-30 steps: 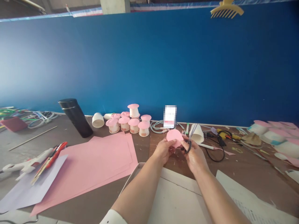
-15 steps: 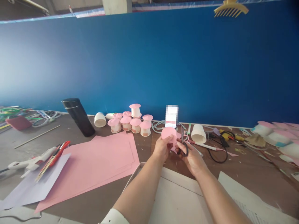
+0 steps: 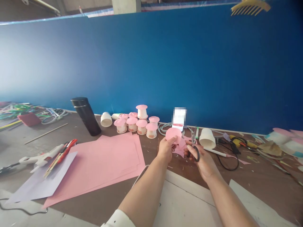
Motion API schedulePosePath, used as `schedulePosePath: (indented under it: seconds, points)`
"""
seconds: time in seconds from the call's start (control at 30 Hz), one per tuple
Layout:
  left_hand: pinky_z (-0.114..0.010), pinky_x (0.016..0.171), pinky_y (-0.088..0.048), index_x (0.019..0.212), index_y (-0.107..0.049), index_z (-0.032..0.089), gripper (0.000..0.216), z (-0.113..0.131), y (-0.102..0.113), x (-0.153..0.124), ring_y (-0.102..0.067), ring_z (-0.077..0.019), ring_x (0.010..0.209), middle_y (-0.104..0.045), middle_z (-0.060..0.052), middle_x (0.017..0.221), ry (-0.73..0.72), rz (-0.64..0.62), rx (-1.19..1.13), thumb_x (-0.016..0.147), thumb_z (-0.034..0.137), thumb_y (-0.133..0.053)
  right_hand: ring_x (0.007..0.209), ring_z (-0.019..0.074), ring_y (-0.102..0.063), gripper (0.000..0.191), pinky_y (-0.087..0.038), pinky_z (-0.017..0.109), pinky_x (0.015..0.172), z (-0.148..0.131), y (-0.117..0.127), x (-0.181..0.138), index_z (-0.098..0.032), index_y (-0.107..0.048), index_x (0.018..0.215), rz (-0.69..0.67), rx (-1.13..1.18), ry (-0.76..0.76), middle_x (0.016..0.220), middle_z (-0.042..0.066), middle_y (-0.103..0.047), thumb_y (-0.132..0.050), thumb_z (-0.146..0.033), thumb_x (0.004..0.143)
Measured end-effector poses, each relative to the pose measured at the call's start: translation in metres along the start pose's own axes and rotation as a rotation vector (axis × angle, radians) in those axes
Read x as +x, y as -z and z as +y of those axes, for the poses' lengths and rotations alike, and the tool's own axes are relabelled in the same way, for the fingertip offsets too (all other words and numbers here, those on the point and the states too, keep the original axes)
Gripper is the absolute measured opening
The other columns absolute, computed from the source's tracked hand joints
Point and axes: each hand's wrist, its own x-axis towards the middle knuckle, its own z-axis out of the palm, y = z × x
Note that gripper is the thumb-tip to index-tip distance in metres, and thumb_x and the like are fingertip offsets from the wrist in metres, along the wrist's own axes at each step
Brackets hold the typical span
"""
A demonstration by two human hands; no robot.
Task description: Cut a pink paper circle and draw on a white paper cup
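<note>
My left hand (image 3: 165,149) pinches a round pink paper disc (image 3: 173,134) held up above the brown table (image 3: 248,176). Beside it, my right hand (image 3: 201,157) grips black-handled scissors (image 3: 194,146) with the blades pointing up, next to the disc's right edge. Loose pink paper offcuts (image 3: 181,148) hang or lie just below the disc, between my two hands.
Pink paper sheets (image 3: 106,160) lie at left, with a glue gun (image 3: 38,158) and red cutter (image 3: 62,151) on a pale sheet. Several pink-capped cups (image 3: 139,121), a black flask (image 3: 86,116), a tipped white cup (image 3: 207,138), cables and a blue wall (image 3: 165,63) stand behind.
The view has shifted, so everything sits further right. My right hand has drawn slightly away from the disc and the scissors now stand upright; the disc stays in my left hand.
</note>
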Motion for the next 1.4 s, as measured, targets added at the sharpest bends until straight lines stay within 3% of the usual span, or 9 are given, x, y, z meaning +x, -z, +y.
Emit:
schedulePosePath:
  seconds: [0.17, 0.4, 0.67, 1.4]
  points:
    - [-0.024, 0.058, -0.042, 0.093, -0.065, 0.014, 0.044, -0.001, 0.001, 0.003, -0.060, -0.0129, 0.067, -0.067, -0.008, 0.085, -0.020, 0.006, 0.006, 0.057, 0.028, -0.085, 0.077, 0.0201, -0.062, 0.052, -0.043, 0.030, 0.067, 0.006, 0.004, 0.002, -0.024, -0.072, 0.114, -0.014, -0.179, 0.005, 0.076, 0.000, -0.070, -0.076, -0.050, 0.069]
    - [-0.026, 0.061, -0.045, 0.095, -0.065, 0.013, 0.040, -0.001, -0.002, 0.001, -0.062, -0.0149, 0.071, -0.068, -0.009, 0.088, -0.031, 0.003, -0.064, 0.060, 0.022, -0.082, 0.079, 0.0226, -0.064, 0.046, -0.047, 0.033, 0.077, -0.005, -0.013, -0.010, -0.029, -0.076, 0.108, -0.101, -0.285, -0.009, 0.076, -0.001, -0.070, -0.079, -0.048, 0.066]
    - [-0.030, 0.066, -0.052, 0.096, -0.065, 0.013, 0.041, -0.005, -0.001, 0.006, -0.067, -0.0213, 0.081, -0.071, -0.012, 0.091, -0.059, -0.014, -0.104, 0.060, 0.022, -0.082, 0.072, 0.0202, -0.062, 0.050, -0.045, 0.030, 0.066, 0.005, -0.010, -0.008, -0.028, -0.075, 0.113, -0.100, -0.209, -0.012, 0.072, -0.001, -0.067, -0.075, -0.054, 0.070]
    - [-0.033, 0.066, -0.055, 0.099, -0.063, 0.010, 0.032, -0.004, -0.003, 0.000, -0.066, -0.0193, 0.070, -0.069, -0.013, 0.089, -0.044, -0.028, -0.108, 0.070, 0.017, -0.072, 0.069, 0.0169, -0.059, 0.058, -0.047, 0.030, 0.072, 0.004, -0.012, -0.009, -0.025, -0.071, 0.122, -0.173, -0.241, 0.015, 0.072, 0.000, -0.065, -0.073, -0.057, 0.073]
